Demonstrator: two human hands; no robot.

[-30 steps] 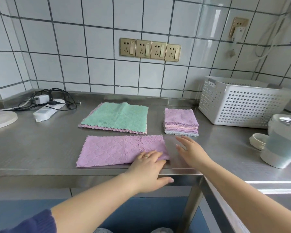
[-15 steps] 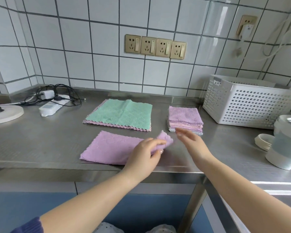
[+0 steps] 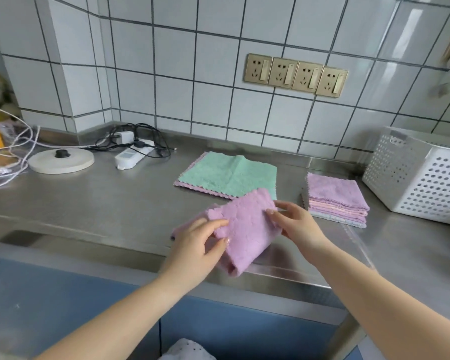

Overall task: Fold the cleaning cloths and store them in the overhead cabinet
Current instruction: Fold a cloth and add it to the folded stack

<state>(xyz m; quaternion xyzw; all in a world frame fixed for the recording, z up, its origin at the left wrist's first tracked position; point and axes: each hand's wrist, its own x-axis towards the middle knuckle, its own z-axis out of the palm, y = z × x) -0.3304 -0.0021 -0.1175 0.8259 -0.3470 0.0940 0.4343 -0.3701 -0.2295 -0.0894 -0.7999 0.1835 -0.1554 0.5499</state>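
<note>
A purple cleaning cloth (image 3: 244, 227) is doubled over and lifted off the steel counter (image 3: 94, 201) near its front edge. My left hand (image 3: 200, 245) pinches its left edge between thumb and fingers. My right hand (image 3: 294, 224) grips its right edge. Behind it a green cloth (image 3: 229, 178) lies flat on top of a pink one. To the right sits a stack of folded cloths (image 3: 335, 198), purple on top. No overhead cabinet is in view.
A white perforated basket (image 3: 421, 178) stands at the right. At the back left lie a power strip (image 3: 130, 157) with tangled cables and a round white base (image 3: 61, 159). Four wall sockets (image 3: 295, 75) sit on the tiled wall.
The purple cloth lay flat as a long strip; my left hand lifted its right end and folded it over. Both hands now hold the folded cloth above the counter. The view swung left.
</note>
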